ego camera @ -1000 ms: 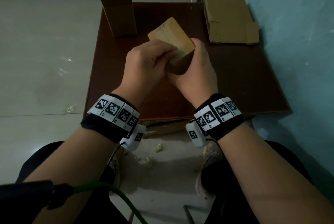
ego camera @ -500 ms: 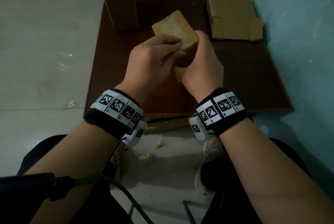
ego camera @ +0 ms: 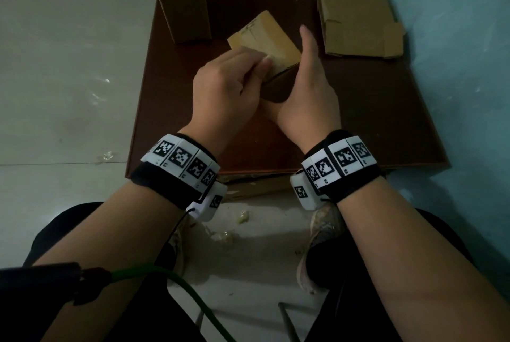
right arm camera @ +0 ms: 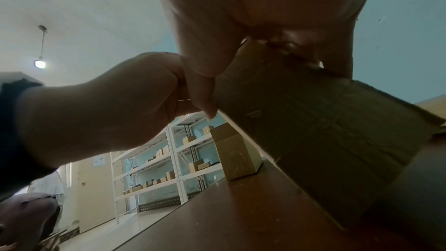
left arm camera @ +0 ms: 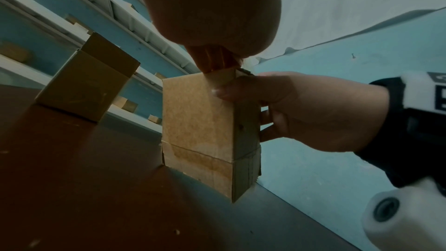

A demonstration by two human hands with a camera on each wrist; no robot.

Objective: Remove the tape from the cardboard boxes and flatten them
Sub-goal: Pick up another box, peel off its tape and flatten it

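I have the small box standing on the tabletop between my two hands, still square and unflattened. My left hand is curled at its near top corner, fingertips pinching what looks like the end of the tape there. My right hand braces the box's right side with the thumb pressed on the near face and the other fingers behind; the index finger points straight up.

By my reckoning this box is only at the peeling stage; the seam band low on its side still looks taped. Beyond my right hand, toward the wall, a flattened box lies done. Beyond my left hand an upright box stands with its top flaps open, not yet collapsed. So one is finished and two remain.

The tabletop is dark reddish-brown board, low, beside a pale blue wall. Crumpled tape scraps litter the pale floor near my feet. Metal shelving holding more small boxes lines the far side of the room.
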